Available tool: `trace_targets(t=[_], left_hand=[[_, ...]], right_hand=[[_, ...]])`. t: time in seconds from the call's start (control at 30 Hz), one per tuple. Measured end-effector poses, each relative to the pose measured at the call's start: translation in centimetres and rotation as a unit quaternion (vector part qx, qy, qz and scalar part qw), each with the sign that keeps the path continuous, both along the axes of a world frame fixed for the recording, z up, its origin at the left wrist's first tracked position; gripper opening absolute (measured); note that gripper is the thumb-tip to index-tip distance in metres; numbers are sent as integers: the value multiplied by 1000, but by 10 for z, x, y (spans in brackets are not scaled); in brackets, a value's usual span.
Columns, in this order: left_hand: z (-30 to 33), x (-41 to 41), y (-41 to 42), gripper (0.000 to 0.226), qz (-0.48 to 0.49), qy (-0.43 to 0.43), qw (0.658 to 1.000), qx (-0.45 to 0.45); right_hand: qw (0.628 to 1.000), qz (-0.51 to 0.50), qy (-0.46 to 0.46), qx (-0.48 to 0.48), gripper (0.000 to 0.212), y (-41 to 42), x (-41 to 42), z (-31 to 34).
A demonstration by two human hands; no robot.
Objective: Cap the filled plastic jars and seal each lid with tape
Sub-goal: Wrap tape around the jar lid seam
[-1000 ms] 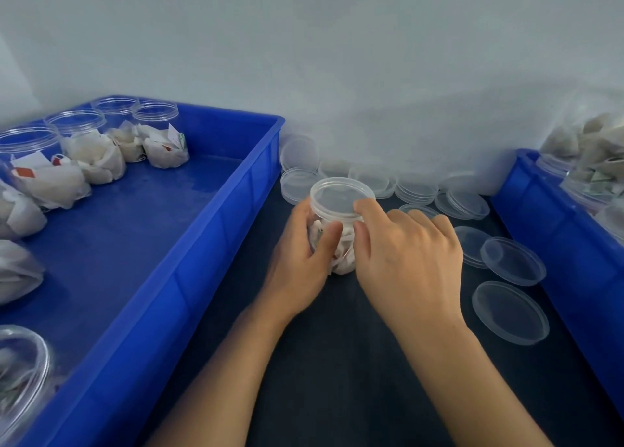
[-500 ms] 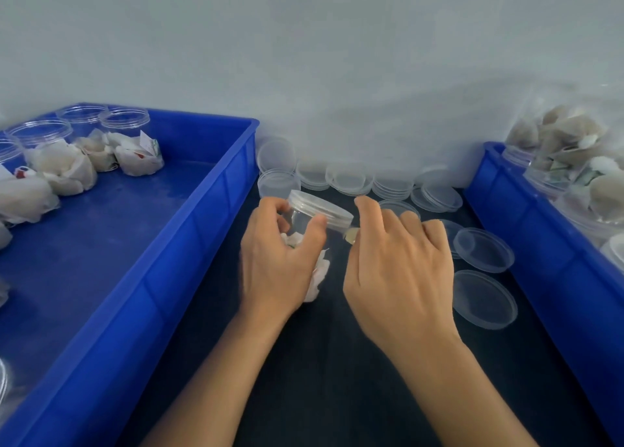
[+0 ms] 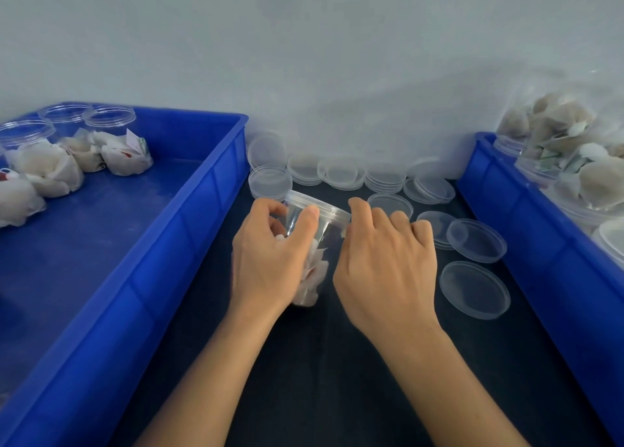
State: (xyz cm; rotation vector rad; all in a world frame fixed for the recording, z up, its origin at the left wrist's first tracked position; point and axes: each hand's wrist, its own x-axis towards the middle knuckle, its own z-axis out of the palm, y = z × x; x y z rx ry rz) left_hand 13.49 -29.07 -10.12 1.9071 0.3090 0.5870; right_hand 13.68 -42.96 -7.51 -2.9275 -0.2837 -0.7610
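Crates flank the dark table (image 3: 324, 372): a big blue left crate (image 3: 141, 278) runs from nine to eleven o'clock, holding open jars (image 3: 109, 119) and white packets (image 3: 126, 156); a blue right crate (image 3: 553, 261) at three o'clock carries more packed jars (image 3: 574, 176). Loose clear lids (image 3: 474, 289) lie along twelve to two o'clock — some stacked against the wall, some flat. At centre the left hand (image 3: 270, 261) holds the filled jar (image 3: 315, 257), tilted toward the left crate, fingers and thumb curled round its body. The right hand (image 3: 385, 267) sits just at the jar's three o'clock, fingers bent and slightly spread, forefinger touching the lid (image 3: 317, 205) rim — what the thumb pinches I cannot tell.
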Motion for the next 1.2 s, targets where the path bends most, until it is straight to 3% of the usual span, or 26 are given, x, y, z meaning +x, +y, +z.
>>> trace_targets(t=[0.1, 0.27, 0.4, 0.53, 0.63, 0.73, 0.9, 1.07, 1.2], left_hand=[[0, -2, 0, 51, -11, 7, 1000, 1], [2, -5, 5, 52, -50, 25, 998, 0], [3, -9, 8, 59, -70, 30, 997, 8], [8, -10, 10, 59, -92, 30, 995, -5], [10, -12, 12, 57, -93, 43, 995, 7], [11, -15, 7, 53, -92, 55, 994, 20], [10, -19, -6, 28, -88, 58, 992, 73], [9, -18, -1, 55, -76, 50, 993, 80], [8, -18, 4, 57, -71, 51, 995, 38]], right_hand=[[1000, 0, 1, 0, 26, 0, 0, -1], [1000, 8, 9, -5, 14, -2, -5, 3], [994, 53, 58, 74, 32, -10, -7, 8], [948, 87, 181, 245, 36, -30, 0, 12], [907, 145, 265, 292, 35, -43, 7, 10], [881, 184, 272, 339, 33, -46, 9, 3], [892, 184, 215, 351, 36, -43, 8, -8], [877, 198, 247, 361, 44, -45, 2, -2], [929, 169, 219, 246, 41, -45, 1, 2]])
